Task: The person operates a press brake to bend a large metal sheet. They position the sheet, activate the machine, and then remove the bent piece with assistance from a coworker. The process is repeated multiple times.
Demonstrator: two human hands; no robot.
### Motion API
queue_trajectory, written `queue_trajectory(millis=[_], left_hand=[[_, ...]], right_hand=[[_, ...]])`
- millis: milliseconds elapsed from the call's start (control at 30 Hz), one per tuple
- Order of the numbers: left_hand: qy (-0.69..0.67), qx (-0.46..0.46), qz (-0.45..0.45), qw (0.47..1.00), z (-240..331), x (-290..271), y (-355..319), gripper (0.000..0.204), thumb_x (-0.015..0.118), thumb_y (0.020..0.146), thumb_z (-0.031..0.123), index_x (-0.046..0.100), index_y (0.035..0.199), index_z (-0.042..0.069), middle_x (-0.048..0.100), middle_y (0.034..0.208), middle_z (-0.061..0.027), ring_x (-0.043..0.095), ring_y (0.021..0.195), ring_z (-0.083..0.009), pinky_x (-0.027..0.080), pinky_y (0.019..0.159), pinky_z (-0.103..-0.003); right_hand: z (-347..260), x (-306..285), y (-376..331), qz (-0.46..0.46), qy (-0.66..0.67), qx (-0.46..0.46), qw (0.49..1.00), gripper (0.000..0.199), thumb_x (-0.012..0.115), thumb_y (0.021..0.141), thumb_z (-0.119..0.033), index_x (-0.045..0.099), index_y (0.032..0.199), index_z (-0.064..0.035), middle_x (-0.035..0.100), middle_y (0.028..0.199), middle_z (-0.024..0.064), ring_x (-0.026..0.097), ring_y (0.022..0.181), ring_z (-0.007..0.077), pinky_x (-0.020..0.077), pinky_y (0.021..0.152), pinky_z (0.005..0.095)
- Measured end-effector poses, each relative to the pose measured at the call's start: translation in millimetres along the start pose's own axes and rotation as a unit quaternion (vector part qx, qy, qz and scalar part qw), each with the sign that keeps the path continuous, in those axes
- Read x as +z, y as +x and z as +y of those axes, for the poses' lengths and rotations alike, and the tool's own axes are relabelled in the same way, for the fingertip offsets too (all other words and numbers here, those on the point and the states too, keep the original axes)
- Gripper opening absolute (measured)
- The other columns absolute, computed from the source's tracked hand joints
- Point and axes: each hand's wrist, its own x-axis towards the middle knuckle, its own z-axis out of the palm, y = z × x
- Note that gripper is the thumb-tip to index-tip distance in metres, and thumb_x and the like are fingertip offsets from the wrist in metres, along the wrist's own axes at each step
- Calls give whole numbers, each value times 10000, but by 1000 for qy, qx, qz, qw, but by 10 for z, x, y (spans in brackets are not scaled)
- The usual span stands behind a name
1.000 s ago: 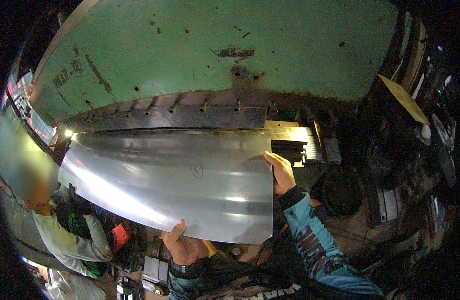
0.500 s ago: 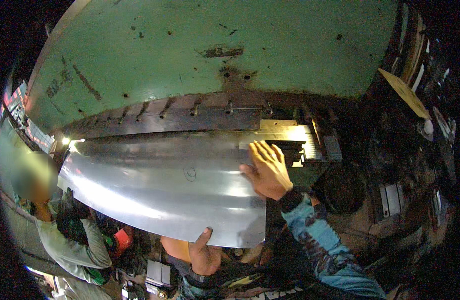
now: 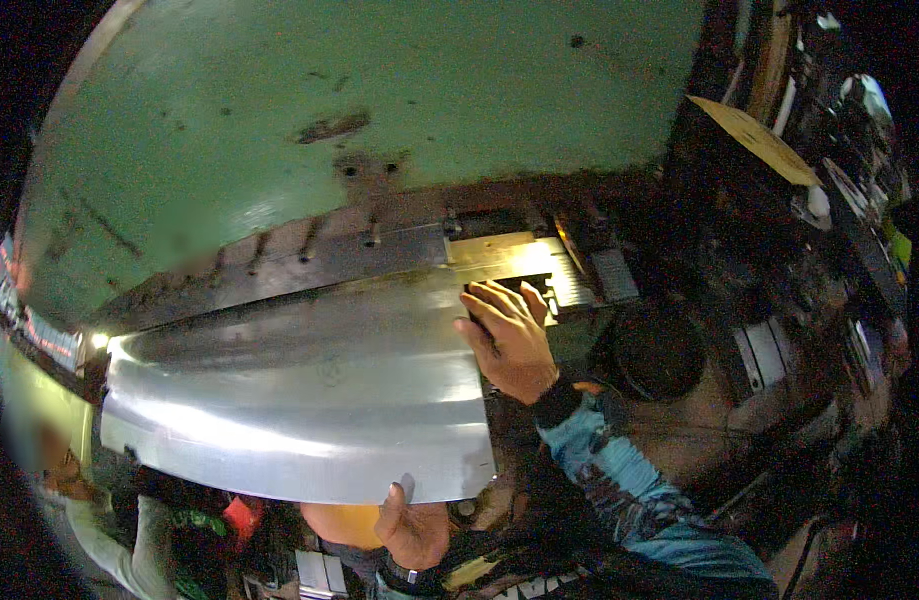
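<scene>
A shiny metal sheet [image 3: 310,390] lies with its far edge at the dark bar of a large green machine [image 3: 380,90]. My left hand [image 3: 417,532] grips the sheet's near edge, thumb on top and fingers hidden underneath. My right hand [image 3: 515,350] lies at the sheet's right edge, its fingers stretched out toward the machine and nothing held in it. Just beyond those fingers is a brightly lit, yellowish metal block [image 3: 495,250]. A faint round mark shows on the sheet's surface.
At the far left, a co-worker's sleeve [image 3: 150,545] shows beside the sheet's left end. A small lamp [image 3: 101,341] glows there. To the right stand a dark round container [image 3: 660,350] and a light-coloured box [image 3: 762,358]. A tan panel [image 3: 755,140] juts out at upper right.
The view has turned to the right, so the machine and sheet sit further left in the picture. Both hands keep about the same places on the sheet.
</scene>
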Motion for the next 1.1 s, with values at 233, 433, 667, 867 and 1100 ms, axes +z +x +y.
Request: queue_trajectory(millis=[233, 433, 667, 867, 1100], left_hand=[[181, 61, 81, 978, -30, 22, -60, 616, 699, 914, 32, 460, 1482, 4, 590, 1426, -164, 627, 1213, -327, 532, 1057, -470], [805, 76, -49, 586, 107, -97, -231, 542, 607, 879, -51, 612, 1407, 71, 665, 1294, -194, 644, 1132, -328, 539, 978, -437], [276, -40, 109, 954, 86, 124, -4, 428, 677, 961, 59, 589, 1379, 48, 688, 1241, -194, 730, 934, -337, 610, 763, -419], [91, -124, 30, 988, 84, 41, -28, 659, 724, 997, 217, 362, 1531, 82, 591, 1396, -177, 701, 1132, -352, 644, 864, -457], [56, -59, -76, 994, -266, -174, -5, 695, 680, 1028, 326, 321, 1590, 131, 432, 1574, -136, 562, 1343, -316, 558, 1035, -497]], right_hand=[[827, -473, -715, 398, 207, 330, 831, 278, 652, 1056, -301, 731, 1073, -34, 710, 991, 36, 612, 910, 181, 506, 822, 361], [798, -542, -872, 316, 285, 442, 789, 372, 574, 1091, -379, 724, 1180, -50, 688, 940, 38, 588, 796, 132, 482, 698, 278], [-101, 122, -651, -59, 535, 365, 760, 327, 599, 1084, -271, 722, 1198, 9, 684, 941, 13, 578, 827, 78, 485, 784, 233], [-305, 225, -633, -45, 530, 365, 764, 119, 700, 978, -136, 693, 961, -19, 655, 922, -22, 566, 851, 96, 454, 808, 251], [-392, 284, -696, -13, 550, 366, 751, 122, 706, 977, -132, 702, 985, -10, 666, 934, -16, 568, 858, 88, 449, 789, 256]])
